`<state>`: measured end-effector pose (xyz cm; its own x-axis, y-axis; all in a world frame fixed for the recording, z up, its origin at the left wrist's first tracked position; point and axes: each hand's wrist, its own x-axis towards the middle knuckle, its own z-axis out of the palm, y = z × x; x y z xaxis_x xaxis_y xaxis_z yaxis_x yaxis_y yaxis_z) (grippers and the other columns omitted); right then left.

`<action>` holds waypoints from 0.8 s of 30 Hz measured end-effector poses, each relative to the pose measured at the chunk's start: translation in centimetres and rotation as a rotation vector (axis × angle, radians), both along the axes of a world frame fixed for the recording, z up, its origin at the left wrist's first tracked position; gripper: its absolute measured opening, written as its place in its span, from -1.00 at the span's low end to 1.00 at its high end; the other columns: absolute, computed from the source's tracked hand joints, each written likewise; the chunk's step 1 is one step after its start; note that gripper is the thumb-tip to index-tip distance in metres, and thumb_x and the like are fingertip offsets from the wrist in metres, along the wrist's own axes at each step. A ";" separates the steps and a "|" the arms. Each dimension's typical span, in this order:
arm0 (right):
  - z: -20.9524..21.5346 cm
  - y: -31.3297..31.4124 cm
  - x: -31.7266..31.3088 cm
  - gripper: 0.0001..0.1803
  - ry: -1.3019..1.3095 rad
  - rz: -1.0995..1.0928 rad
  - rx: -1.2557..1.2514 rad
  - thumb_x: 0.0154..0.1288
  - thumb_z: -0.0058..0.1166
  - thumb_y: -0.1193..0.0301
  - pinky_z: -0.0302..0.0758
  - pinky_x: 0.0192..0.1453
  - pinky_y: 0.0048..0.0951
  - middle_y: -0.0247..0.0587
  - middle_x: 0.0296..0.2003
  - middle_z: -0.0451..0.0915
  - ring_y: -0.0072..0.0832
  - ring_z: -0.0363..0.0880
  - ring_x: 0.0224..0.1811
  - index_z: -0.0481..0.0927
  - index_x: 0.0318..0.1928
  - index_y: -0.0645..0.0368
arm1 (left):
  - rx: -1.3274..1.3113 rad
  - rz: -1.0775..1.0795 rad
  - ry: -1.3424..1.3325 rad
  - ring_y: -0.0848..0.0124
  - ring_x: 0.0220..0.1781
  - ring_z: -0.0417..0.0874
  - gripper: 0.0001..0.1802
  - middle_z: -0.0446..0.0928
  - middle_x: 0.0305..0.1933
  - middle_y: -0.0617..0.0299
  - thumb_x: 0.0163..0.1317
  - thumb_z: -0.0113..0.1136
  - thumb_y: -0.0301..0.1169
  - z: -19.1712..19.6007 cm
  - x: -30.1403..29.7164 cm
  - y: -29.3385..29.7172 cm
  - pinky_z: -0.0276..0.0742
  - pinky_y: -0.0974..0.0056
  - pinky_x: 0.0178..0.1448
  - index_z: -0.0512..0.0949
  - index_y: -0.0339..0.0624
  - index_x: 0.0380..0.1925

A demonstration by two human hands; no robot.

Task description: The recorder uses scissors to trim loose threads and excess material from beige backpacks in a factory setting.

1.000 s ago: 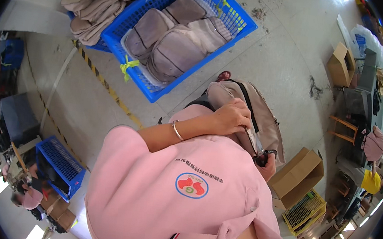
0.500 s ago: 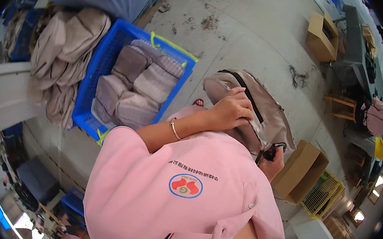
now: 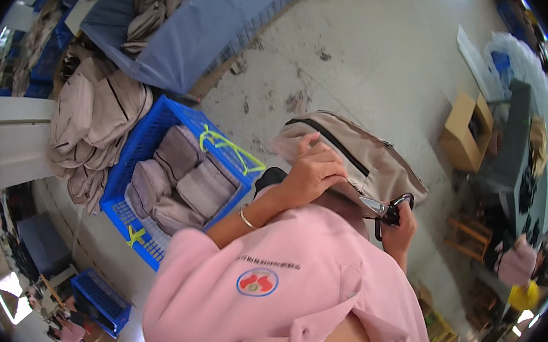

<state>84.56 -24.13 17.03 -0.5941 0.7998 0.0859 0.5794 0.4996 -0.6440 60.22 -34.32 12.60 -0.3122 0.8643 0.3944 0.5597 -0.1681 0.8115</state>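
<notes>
A beige backpack point(image 3: 389, 160) with a black zipper across its front is held in front of my body. My left hand point(image 3: 316, 170) is closed on its near side, fingers bent over the fabric; what the fingertips pinch is hidden. In my right hand point(image 3: 400, 229) is a pair of scissors point(image 3: 393, 212) with black handles. Their silver blades point left along the bag's near edge, toward my left hand. I cannot tell whether the blades touch the fabric.
To the left, a blue plastic crate point(image 3: 112, 189) holds several grey-beige pouches. Beyond it are a pile of beige bags point(image 3: 100, 107) and a large blue-grey covered bin point(image 3: 181, 39). A cardboard box point(image 3: 466, 132) and a wooden stool point(image 3: 467, 235) stand to the right, near a person point(image 3: 517, 261).
The scissors' blades now show beside the bag, where only the dark handles showed before. My right hand has come up from below the bag's edge. The whole view has shifted.
</notes>
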 end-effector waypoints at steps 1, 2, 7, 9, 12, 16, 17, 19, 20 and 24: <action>0.2 2.8 -2.6 -0.72 0.016 0.023 0.005 -0.08 0.30 0.68 0.51 -0.30 -0.37 -0.11 -0.43 0.59 -0.22 0.59 -0.45 0.48 -0.37 0.21 | 0.005 0.023 0.016 0.43 -0.13 0.59 -0.92 0.58 -0.35 0.40 0.05 0.43 -0.37 0.2 -2.0 1.0 0.02 -0.06 0.45 0.69 0.01 -0.44; 0.5 5.7 -5.2 -0.71 0.025 0.091 -0.005 -0.09 0.31 0.69 0.52 -0.30 -0.36 -0.11 -0.43 0.58 -0.22 0.59 -0.45 0.48 -0.36 0.22 | -0.020 0.133 0.057 0.43 -0.14 0.59 -0.91 0.58 -0.35 0.40 0.04 0.44 -0.37 0.5 -3.7 1.8 0.03 -0.03 0.45 0.69 0.01 -0.44; 0.0 16.7 -20.6 -0.67 0.139 0.458 -0.048 -0.11 0.32 0.70 0.54 -0.28 -0.36 -0.12 -0.39 0.56 -0.27 0.61 -0.38 0.47 -0.31 0.25 | -0.141 0.490 0.310 0.41 -0.16 0.57 -0.89 0.58 -0.34 0.41 0.00 0.43 -0.35 3.6 -16.3 2.5 0.06 0.01 0.45 0.68 0.07 -0.43; -2.2 18.7 -27.5 -0.66 0.133 0.483 -0.224 -0.10 0.33 0.68 0.51 -0.27 -0.40 -0.16 -0.44 0.52 -0.37 0.59 -0.36 0.50 -0.28 0.22 | -0.178 0.562 0.447 0.41 -0.14 0.58 -0.92 0.59 -0.32 0.41 0.04 0.40 -0.34 5.7 -21.5 3.1 0.03 0.00 0.47 0.69 0.06 -0.43; -4.6 19.4 -39.4 -0.69 0.252 0.508 -0.552 -0.05 0.35 0.67 0.45 -0.26 -0.53 -0.37 -0.46 0.52 -0.55 0.54 -0.39 0.53 -0.29 0.16 | -0.187 0.650 0.727 0.39 -0.08 0.57 -0.95 0.61 -0.29 0.40 0.12 0.34 -0.33 7.7 -32.2 3.7 -0.01 -0.03 0.50 0.69 0.03 -0.40; -5.6 18.1 -54.2 -0.69 0.591 0.448 -1.189 0.01 0.37 0.67 0.41 -0.27 -0.60 -0.50 -0.40 0.55 -0.66 0.52 -0.37 0.53 -0.32 0.09 | -0.190 0.777 0.867 0.42 0.06 0.55 -0.95 0.63 -0.17 0.41 0.16 0.32 -0.34 9.7 -45.9 6.1 -0.06 -0.04 0.53 0.70 0.03 -0.38; -5.7 18.0 -57.5 -0.69 0.587 0.458 -1.192 0.01 0.37 0.67 0.41 -0.27 -0.60 -0.50 -0.40 0.55 -0.66 0.52 -0.37 0.53 -0.32 0.09 | -0.138 0.839 0.868 0.39 0.14 0.52 -0.89 0.61 -0.06 0.40 0.17 0.32 -0.33 9.4 -49.1 7.0 -0.07 -0.05 0.53 0.70 0.06 -0.28; -6.7 18.4 -64.3 -0.64 0.672 0.414 -1.325 -0.06 0.43 0.67 0.45 -0.28 -0.61 -0.50 -0.42 0.53 -0.67 0.54 -0.40 0.51 -0.34 0.08 | -0.085 0.902 0.880 0.37 0.21 0.50 -0.82 0.60 0.04 0.39 0.18 0.32 -0.33 8.7 -54.4 8.5 -0.08 -0.06 0.54 0.70 0.08 -0.19; -8.0 18.8 -67.1 -0.63 0.677 0.367 -1.357 -0.07 0.44 0.66 0.45 -0.32 -0.60 -0.50 -0.44 0.52 -0.67 0.52 -0.42 0.49 -0.35 0.07 | -0.114 1.011 0.782 0.32 0.28 0.46 -0.72 0.56 0.14 0.35 0.19 0.32 -0.30 7.5 -56.1 9.4 -0.08 -0.08 0.53 0.66 0.11 -0.07; -13.5 21.4 -75.6 -0.63 0.510 0.233 -1.140 -0.06 0.45 0.63 0.40 -0.40 -0.57 -0.50 -0.49 0.48 -0.66 0.46 -0.48 0.49 -0.33 0.12 | -0.143 1.100 0.353 0.11 0.40 0.38 -0.44 0.44 0.32 0.06 0.20 0.33 -0.14 -2.8 -60.2 9.6 0.04 -0.11 0.50 0.52 -0.01 0.19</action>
